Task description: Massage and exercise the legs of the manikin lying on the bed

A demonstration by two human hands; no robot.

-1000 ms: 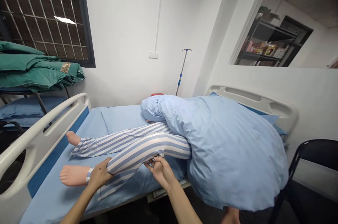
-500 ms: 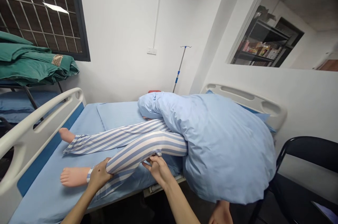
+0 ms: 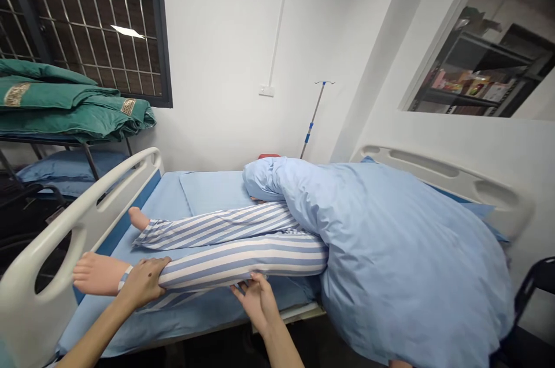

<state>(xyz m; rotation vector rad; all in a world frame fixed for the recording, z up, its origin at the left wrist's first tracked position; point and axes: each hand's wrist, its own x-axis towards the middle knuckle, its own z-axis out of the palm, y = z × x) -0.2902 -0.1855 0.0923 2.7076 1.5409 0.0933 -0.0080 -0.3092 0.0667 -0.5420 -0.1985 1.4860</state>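
Blue-striped trouser leg [image 3: 243, 267]: on the near leg of a manikin [image 3: 217, 229], stretched between the two hands and seemingly held a little above the sheet; which hand bears its weight cannot be told.
Left hand [image 3: 143, 282]: closed around the leg at the trouser cuff, fingers wrapped over the top, just above the ankle.
Right hand [image 3: 255, 301]: open, fingers [image 3: 260, 280] spread and touching the underside of the trouser leg, well apart from the left hand.
Bare foot [image 3: 93, 273]: juts out beyond the left hand, with a white ankle band [image 3: 125, 277] just beside that hand.
Far leg: lies on the sheet behind both hands, in the same striped trousers, its foot [image 3: 139, 219] pointing away from the right hand.
Pale blue quilt [image 3: 403, 258]: bunched over the manikin's upper body, to the right of the right hand, and draped over the bed's edge.
Blue bedsheet [image 3: 173, 322]: spread beneath both hands.
White bed rail [image 3: 73, 223]: left of the left hand, just past the bare foot.
Green folded blankets [image 3: 65, 105]: on a rack, well beyond the left hand.
IV pole [image 3: 313, 119]: against the wall, far ahead of the right hand.
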